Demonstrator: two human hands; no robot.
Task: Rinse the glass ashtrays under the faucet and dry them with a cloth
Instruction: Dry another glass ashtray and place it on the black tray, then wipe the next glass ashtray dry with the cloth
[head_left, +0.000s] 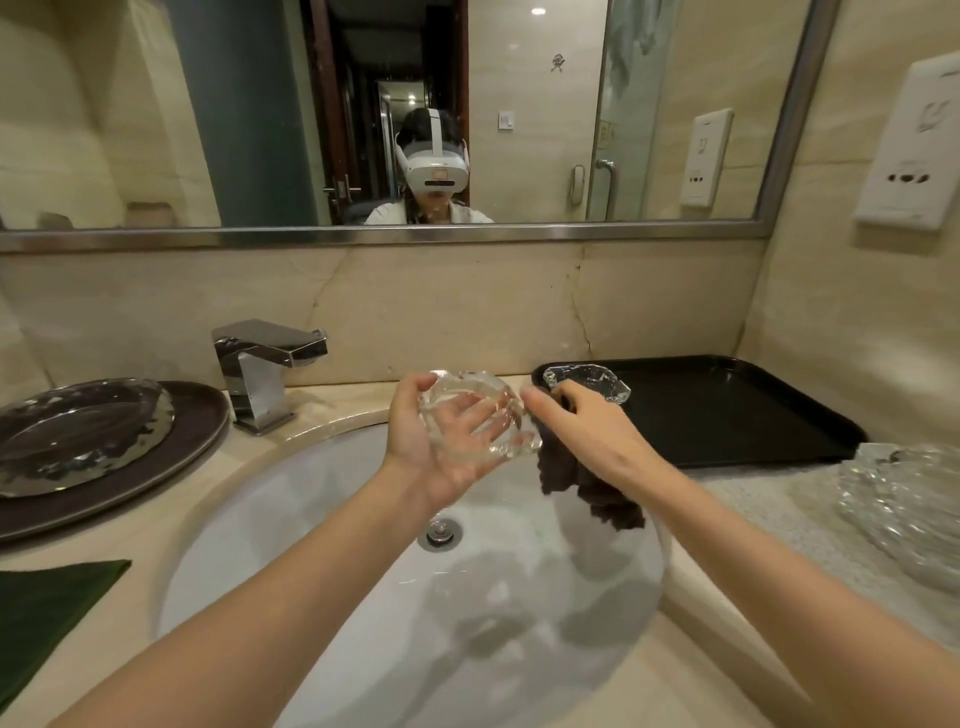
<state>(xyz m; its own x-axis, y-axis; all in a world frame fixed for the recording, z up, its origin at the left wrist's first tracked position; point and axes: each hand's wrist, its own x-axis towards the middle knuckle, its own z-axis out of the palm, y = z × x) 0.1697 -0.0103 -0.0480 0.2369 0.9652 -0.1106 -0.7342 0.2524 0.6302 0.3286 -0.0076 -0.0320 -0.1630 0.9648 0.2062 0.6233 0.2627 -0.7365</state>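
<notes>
Cradling a clear faceted glass ashtray (475, 415) over the white oval sink (322, 519), the left hand (441, 441) curls round it. The right hand (582, 431) clutches a dark brown nubby cloth (587, 488) beside it. Another ashtray (589, 382) sits in the black tray (727, 410) on the beige marble desk (753, 499).

Both bare forearms reach in from the near edge, converging toward the middle. The left hand (441, 441) is turned palm up, fingers spread, thumb curled over the far rim of a glass ashtray (475, 415) it cradles. The right hand (587, 431) lies palm down just right of it, apparently pinching a dark brown cloth (587, 488) beneath.
</notes>
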